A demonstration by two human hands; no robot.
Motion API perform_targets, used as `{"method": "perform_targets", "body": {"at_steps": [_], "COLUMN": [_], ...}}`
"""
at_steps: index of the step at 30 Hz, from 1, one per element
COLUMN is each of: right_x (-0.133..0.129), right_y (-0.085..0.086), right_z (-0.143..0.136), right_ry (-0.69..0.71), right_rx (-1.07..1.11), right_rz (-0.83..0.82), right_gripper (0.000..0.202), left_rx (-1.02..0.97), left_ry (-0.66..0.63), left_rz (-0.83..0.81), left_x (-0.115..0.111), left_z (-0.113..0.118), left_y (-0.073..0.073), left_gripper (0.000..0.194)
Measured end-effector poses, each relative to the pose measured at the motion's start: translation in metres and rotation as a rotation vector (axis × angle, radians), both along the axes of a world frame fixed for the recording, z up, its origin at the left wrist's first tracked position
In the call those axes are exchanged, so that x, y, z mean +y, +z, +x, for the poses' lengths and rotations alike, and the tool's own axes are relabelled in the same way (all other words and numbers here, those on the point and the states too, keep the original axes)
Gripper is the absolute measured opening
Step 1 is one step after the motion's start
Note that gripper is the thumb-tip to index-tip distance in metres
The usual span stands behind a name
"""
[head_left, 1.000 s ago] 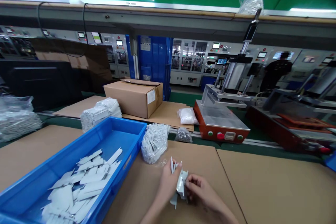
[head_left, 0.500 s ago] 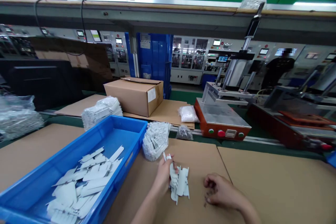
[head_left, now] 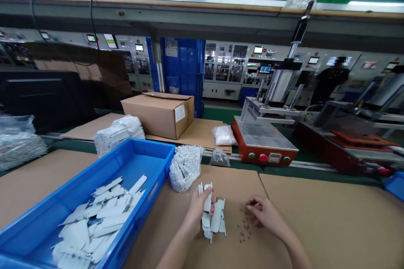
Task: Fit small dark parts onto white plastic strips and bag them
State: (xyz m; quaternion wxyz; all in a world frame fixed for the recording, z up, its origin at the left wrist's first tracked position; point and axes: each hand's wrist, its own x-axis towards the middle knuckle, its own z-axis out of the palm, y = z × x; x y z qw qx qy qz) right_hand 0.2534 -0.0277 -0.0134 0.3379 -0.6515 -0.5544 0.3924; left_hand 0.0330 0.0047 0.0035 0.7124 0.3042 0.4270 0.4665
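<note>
My left hand (head_left: 196, 207) is closed round a flat white plastic part (head_left: 207, 198), its thumb lying on top. Several similar white parts (head_left: 217, 217) lie in a small pile on the cardboard, right under and beside that hand. To the right, my right hand (head_left: 265, 213) has its fingertips pinched together just over the cardboard; what they hold, if anything, is too small to make out. Small dark pieces (head_left: 245, 228) are scattered beside and below those fingertips. A blue bin (head_left: 150, 195) on the left contains more of the white parts (head_left: 110, 220).
Behind my hands stand a clear bag of white parts (head_left: 185, 169) and a small bag of dark pieces (head_left: 220, 158). A carton (head_left: 151, 113) and an orange-based press (head_left: 267, 141) stand farther back. A person (head_left: 331, 77) is in the background.
My left hand has turned, bringing the white part more upright. My right hand has lifted slightly away from the dark pieces, leaving more of them visible. The view has shifted slightly.
</note>
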Motion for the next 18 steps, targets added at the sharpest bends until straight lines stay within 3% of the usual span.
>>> {"method": "perform_targets", "body": {"at_steps": [4,8,11,18], "right_x": [-0.002,-0.009,-0.013,-0.01], "right_y": [0.007,0.007,0.003,0.023], "right_z": [-0.003,-0.019,-0.031,-0.032], "right_ry": [0.016,0.227,0.31,0.21], "right_rx": [-0.18,-0.177,-0.115,0.186], "right_rz": [0.208,0.067,-0.021,0.108], "right_gripper": [0.008,0.006,0.008,0.02], "left_rx": [0.024,0.057,0.072,0.153], "left_ry": [0.001,-0.009,0.009,-0.061], "left_rz": [0.012,0.036,0.045,0.134], "left_x": [0.0,0.001,0.0,-0.007], "left_z": [0.0,0.001,0.003,0.01], "left_y": [0.0,-0.003,-0.002,0.007], "left_gripper": [0.025,0.026,0.027,0.029]}}
